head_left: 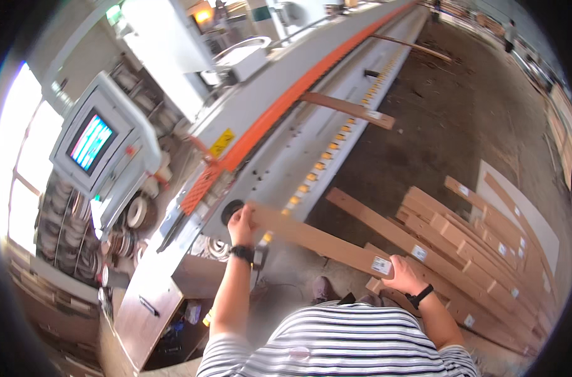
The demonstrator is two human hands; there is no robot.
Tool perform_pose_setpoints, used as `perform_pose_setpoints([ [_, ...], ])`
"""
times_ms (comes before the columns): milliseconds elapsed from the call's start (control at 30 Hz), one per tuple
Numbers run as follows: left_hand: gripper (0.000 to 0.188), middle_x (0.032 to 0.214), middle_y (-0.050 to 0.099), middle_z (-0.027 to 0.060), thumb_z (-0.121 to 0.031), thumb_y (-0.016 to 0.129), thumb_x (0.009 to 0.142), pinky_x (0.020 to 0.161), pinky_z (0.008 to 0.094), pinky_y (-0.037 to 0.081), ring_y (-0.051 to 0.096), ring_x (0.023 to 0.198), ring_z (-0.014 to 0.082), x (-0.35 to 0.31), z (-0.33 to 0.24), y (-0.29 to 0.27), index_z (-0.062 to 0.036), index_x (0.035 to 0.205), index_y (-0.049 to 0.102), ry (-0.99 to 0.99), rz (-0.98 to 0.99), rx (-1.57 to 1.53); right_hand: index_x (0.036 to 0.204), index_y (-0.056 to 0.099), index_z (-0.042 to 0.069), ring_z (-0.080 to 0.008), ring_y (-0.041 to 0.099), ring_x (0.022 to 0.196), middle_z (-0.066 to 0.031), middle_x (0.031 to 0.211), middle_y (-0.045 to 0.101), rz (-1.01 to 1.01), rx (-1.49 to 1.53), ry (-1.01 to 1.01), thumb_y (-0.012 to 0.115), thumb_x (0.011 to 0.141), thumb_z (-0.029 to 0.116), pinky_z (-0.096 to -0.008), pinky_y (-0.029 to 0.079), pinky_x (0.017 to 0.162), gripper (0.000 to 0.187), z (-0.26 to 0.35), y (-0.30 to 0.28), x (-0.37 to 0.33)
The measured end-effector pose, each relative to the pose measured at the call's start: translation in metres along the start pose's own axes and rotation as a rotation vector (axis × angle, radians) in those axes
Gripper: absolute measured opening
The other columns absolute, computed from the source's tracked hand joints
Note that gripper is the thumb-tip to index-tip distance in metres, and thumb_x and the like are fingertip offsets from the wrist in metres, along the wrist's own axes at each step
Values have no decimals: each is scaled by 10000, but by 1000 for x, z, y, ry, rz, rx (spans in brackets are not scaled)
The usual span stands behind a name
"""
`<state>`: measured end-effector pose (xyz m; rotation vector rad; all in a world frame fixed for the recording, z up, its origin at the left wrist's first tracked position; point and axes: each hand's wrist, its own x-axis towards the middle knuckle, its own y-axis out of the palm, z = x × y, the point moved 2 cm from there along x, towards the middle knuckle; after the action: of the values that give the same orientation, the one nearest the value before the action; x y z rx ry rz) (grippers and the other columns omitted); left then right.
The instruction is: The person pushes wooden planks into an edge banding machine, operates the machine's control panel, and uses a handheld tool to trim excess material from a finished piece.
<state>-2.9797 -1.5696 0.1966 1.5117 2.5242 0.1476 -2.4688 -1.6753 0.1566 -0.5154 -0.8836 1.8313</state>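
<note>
A long, narrow brown wooden board (pixel 320 242) spans the space in front of me, slanting down from left to right. My left hand (pixel 242 224) is closed on its left end, close to the front of the machine bed, and is a little blurred. At the other end my right hand (pixel 404 276) grips the board beside a white label (pixel 381 265). Past the board lies the machine's pale bed (pixel 286 160), with a row of yellow rollers (pixel 320 166) along its outer edge. A black round part (pixel 231 211) sits just behind my left hand.
Stacked brown boards (pixel 462 251) with white labels lie on the floor at right. Another board (pixel 349 109) sticks out across the bed. A control panel (pixel 100 141) stands at left, above a wooden bench (pixel 144 308) with a pen. A person (pixel 510 36) is far off.
</note>
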Motion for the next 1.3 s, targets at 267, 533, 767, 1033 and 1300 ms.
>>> perform_pose_setpoints([
  [267, 244, 910, 681, 104, -209, 597, 989, 631, 392, 561, 680, 760, 245, 146, 118, -192, 30, 1021, 635, 311, -43, 545, 1183, 451, -6, -405, 622, 937, -231, 1029, 600, 97, 7, -243, 781, 740, 368, -474, 524, 777, 667, 144, 44, 94],
  [533, 373, 905, 692, 143, -382, 531, 970, 684, 414, 544, 669, 803, 314, 156, 127, -97, -32, 1031, 644, -34, -123, 464, 1327, 365, -41, -412, 650, 925, -260, 1128, 586, 253, -85, -146, 743, 779, 419, -464, 560, 765, 808, 165, 74, 143],
  [767, 626, 794, 676, 127, -560, 340, 1022, 415, 387, 510, 643, 554, 275, 145, 86, -92, -6, 1040, 631, 129, 38, 881, 1241, 408, 13, -387, 662, 824, -185, 1012, 626, 198, -74, -180, 749, 775, 386, -470, 547, 672, 687, 184, 77, 160],
  [1033, 767, 844, 705, 189, -569, 241, 1031, 543, 438, 566, 710, 756, 336, 128, 51, -61, 70, 1037, 666, 189, -27, 1094, 1234, 413, 7, -393, 662, 796, -188, 995, 617, 218, -54, -178, 747, 767, 418, -486, 541, 653, 706, 174, 75, 169],
  [1300, 683, 860, 693, 270, -478, 258, 1034, 739, 479, 557, 690, 854, 403, 153, 31, -6, 73, 1094, 658, 8, -169, 988, 1247, 410, -21, -416, 662, 805, -228, 1029, 611, 143, -94, -233, 761, 748, 422, -492, 552, 673, 754, 138, 59, 205],
])
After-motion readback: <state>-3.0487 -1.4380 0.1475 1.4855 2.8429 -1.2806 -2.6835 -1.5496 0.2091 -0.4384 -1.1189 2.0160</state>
